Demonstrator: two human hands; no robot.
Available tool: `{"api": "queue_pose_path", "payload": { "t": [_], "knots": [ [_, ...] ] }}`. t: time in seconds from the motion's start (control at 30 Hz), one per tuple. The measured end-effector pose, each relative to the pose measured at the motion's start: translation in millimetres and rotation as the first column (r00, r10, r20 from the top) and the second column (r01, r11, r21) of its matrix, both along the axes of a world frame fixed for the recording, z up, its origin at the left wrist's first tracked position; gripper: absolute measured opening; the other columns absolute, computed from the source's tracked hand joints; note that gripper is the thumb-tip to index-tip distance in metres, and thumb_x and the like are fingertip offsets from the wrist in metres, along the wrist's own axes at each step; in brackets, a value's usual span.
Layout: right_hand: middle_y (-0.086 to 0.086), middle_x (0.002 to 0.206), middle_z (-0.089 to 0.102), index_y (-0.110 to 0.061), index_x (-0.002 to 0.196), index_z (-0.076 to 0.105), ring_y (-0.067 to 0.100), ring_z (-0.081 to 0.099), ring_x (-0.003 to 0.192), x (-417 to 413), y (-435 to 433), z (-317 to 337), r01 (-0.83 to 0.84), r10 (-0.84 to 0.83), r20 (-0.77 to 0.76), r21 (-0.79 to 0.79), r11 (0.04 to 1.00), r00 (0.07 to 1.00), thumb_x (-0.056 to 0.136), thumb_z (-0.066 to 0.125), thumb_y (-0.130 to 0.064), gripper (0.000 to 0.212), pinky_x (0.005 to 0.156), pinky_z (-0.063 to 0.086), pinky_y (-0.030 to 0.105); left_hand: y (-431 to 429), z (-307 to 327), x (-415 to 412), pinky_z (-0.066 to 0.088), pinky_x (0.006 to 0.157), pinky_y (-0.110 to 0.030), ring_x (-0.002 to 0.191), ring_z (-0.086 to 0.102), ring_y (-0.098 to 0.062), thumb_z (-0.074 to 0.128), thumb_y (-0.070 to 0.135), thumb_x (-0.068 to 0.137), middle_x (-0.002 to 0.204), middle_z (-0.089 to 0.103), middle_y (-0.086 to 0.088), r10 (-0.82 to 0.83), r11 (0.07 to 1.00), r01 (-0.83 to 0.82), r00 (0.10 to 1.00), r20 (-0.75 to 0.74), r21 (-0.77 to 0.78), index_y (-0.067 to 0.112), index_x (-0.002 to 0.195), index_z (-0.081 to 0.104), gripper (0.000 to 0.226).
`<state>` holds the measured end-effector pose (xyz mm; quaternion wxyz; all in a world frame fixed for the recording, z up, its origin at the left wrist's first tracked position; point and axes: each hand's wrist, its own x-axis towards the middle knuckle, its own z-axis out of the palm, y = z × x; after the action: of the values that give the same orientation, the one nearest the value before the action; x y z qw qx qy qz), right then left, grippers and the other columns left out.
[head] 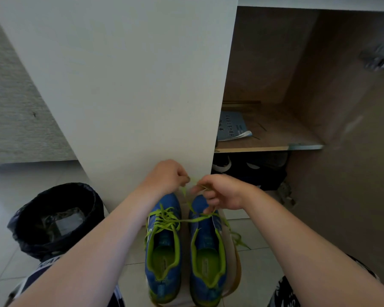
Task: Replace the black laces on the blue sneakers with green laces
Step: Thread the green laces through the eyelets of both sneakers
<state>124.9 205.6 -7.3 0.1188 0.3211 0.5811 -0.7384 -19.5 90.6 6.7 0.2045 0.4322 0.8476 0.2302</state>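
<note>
On my feed, the left forearm (102, 251) and the right forearm (297, 235) were bare along the whole length I could see. So were the left hand (166, 176) and the right hand (222, 191). The only clothing showed at the bottom edge. Under the left arm I made out dark navy fabric (38, 273) crossed by a pale band with block lettering, cropped too hard for me to read. Low on the right sat more dark cloth (284, 293) with a loose white print, also illegible. Behind the right elbow I saw a narrow strip (364, 269) of dark cloth, flecked white.
</note>
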Motion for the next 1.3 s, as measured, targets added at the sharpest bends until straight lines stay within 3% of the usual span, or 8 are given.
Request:
{"api": "queue_pose_path", "payload": {
  "t": [0.1, 0.27, 0.43, 0.6, 0.77, 0.9, 1.1, 1.3],
  "knots": [
    [-0.006, 0.052, 0.028, -0.011, 0.094, 0.065, 0.011, 0.019, 0.042, 8.0, 12.5, -1.3, 0.097, -0.133, 0.143, 0.235, 0.967, 0.981, 0.101, 0.042, -0.025, 0.028, 0.05, 0.027, 0.026, -8.0, -3.0, -17.0, 0.047, 0.077, -0.03, 0.099, 0.065, -0.024, 0.058, 0.03, 0.09, 0.104, 0.072, -0.001, -0.02, 0.954, -0.082, 0.943, -0.333, -0.289, 0.02, 0.099, 0.072, 0.019],
    [-0.003, 0.059, 0.031, -0.014, 0.094, 0.065, 0.011, 0.018, 0.045, 15.6, 27.5, -7.9, 0.085, -0.195, 0.229, 0.418, 0.905, 0.954, 0.094, 0.048, -0.014, 0.017, 0.047, 0.02, 0.023, -18.1, -17.9, -28.9, 0.048, 0.09, -0.036, 0.116, 0.058, -0.029, 0.051, 0.016, 0.093, 0.13, 0.06, -0.007, -0.131, 0.784, -0.146, 0.911, -0.39, -0.604, 0.013, 0.121, 0.063, 0.031],
    [0.001, 0.064, 0.041, -0.017, 0.097, 0.048, 0.012, 0.027, 0.047, 5.3, 14.9, -5.5, 0.037, -0.062, 0.073, 0.305, 0.952, 0.995, 0.094, 0.046, -0.007, 0.011, 0.048, 0.02, 0.024, 1.4, -20.0, 6.2, 0.04, 0.104, -0.028, 0.131, 0.048, -0.021, 0.051, 0.004, 0.09, 0.145, 0.048, -0.006, -0.201, 0.968, 0.191, 0.979, -0.045, -0.163, 0.021, 0.148, 0.036, 0.063],
    [0.005, 0.066, 0.048, -0.015, 0.09, 0.049, 0.014, 0.04, 0.047, -4.0, 16.0, -6.3, 0.143, -0.109, -0.131, 0.287, 0.947, 0.985, 0.098, 0.052, -0.005, 0.013, 0.044, 0.026, 0.022, 15.1, -9.5, 37.5, 0.048, 0.062, -0.024, 0.068, 0.063, -0.013, 0.047, 0.018, 0.099, 0.082, 0.068, -0.002, -0.183, 0.983, 0.167, 0.906, 0.381, 0.077, 0.021, 0.136, 0.043, 0.037],
    [0.001, 0.071, 0.05, -0.01, 0.113, 0.064, 0.009, 0.034, 0.047, 7.5, 22.7, -9.7, 0.029, -0.023, -0.02, 0.347, 0.938, 1.0, 0.103, 0.053, -0.021, 0.018, 0.043, 0.025, 0.021, 9.9, -5.5, 12.6, 0.04, 0.07, -0.03, 0.084, 0.056, -0.02, 0.043, 0.027, 0.103, 0.082, 0.061, 0.003, -0.152, 0.987, 0.151, 0.988, -0.007, -0.051, 0.008, 0.094, 0.067, 0.032],
    [-0.001, 0.07, 0.047, -0.005, 0.115, 0.066, 0.008, 0.03, 0.046, 18.8, 28.5, -10.6, -0.084, 0.047, 0.112, 0.356, 0.931, 0.993, 0.105, 0.047, -0.024, 0.029, 0.044, 0.023, 0.021, -3.3, -11.8, -17.8, 0.044, 0.086, -0.035, 0.11, 0.057, -0.032, 0.042, 0.028, 0.101, 0.116, 0.064, -0.012, -0.045, 0.962, -0.053, 0.937, -0.345, -0.268, 0.011, 0.103, 0.065, 0.029],
    [0.0, 0.069, 0.044, -0.014, 0.104, 0.07, 0.009, 0.031, 0.048, 17.2, 20.9, -13.4, -0.143, 0.087, 0.144, 0.447, 0.883, 0.986, 0.103, 0.043, -0.011, 0.027, 0.048, 0.024, 0.025, -6.1, -10.4, -13.3, 0.04, 0.086, -0.034, 0.115, 0.058, -0.028, 0.049, 0.026, 0.097, 0.123, 0.063, -0.006, -0.101, 0.897, -0.115, 0.886, -0.452, -0.426, 0.016, 0.113, 0.064, 0.024],
    [0.003, 0.078, 0.068, -0.007, 0.108, 0.07, 0.009, 0.058, 0.053, 9.9, 5.4, -12.2, -0.134, 0.153, 0.01, 0.536, 0.833, 0.988, 0.095, 0.058, -0.001, 0.019, 0.049, 0.04, 0.023, 6.4, -14.3, 20.0, 0.049, 0.098, -0.032, 0.109, 0.063, -0.016, 0.066, 0.027, 0.09, 0.124, 0.063, -0.001, -0.183, 0.982, 0.187, 0.961, 0.207, 0.002, 0.024, 0.138, 0.048, 0.052]
  ]
}}
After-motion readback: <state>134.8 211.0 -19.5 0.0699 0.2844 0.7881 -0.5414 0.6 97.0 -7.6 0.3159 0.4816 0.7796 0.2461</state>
